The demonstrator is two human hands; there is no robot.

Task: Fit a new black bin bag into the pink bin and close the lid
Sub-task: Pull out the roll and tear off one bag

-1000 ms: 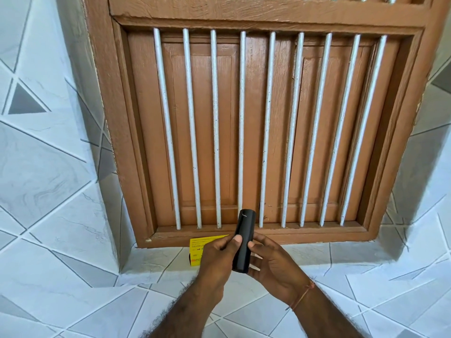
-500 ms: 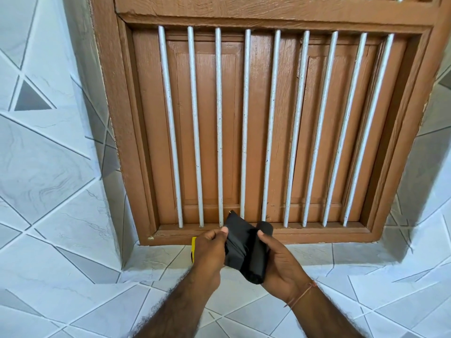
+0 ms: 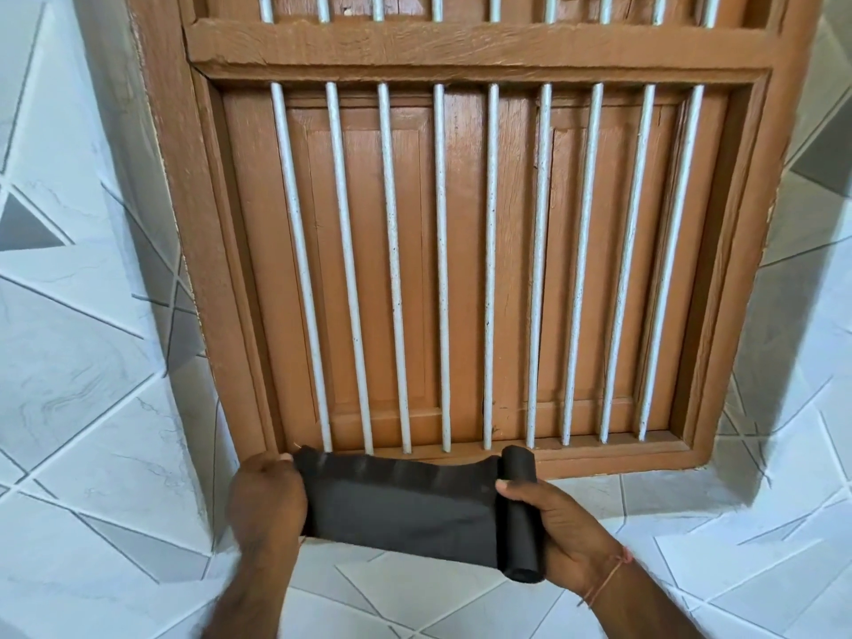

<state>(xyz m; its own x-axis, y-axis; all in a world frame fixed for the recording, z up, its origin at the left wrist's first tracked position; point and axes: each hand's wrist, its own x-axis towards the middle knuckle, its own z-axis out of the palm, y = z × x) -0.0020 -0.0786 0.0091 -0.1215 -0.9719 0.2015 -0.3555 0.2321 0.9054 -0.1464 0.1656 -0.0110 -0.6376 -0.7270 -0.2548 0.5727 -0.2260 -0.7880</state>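
A roll of black bin bags (image 3: 520, 514) stands nearly upright in my right hand (image 3: 560, 535), which is wrapped around its lower part. From the roll a flat black sheet (image 3: 396, 505) stretches leftward. My left hand (image 3: 267, 500) pinches the sheet's free left edge. Both hands hover in front of a tiled window ledge. The pink bin is not in view.
A brown wooden window frame (image 3: 465, 43) with white vertical bars (image 3: 440, 269) and closed shutters fills the wall ahead. White and grey tiles (image 3: 92, 408) cover the ledge and the walls on both sides.
My hands have moved apart, and the black sheet has unrolled much further to the left. The view has shifted closer to the window, and the yellow packet on the ledge is now hidden.
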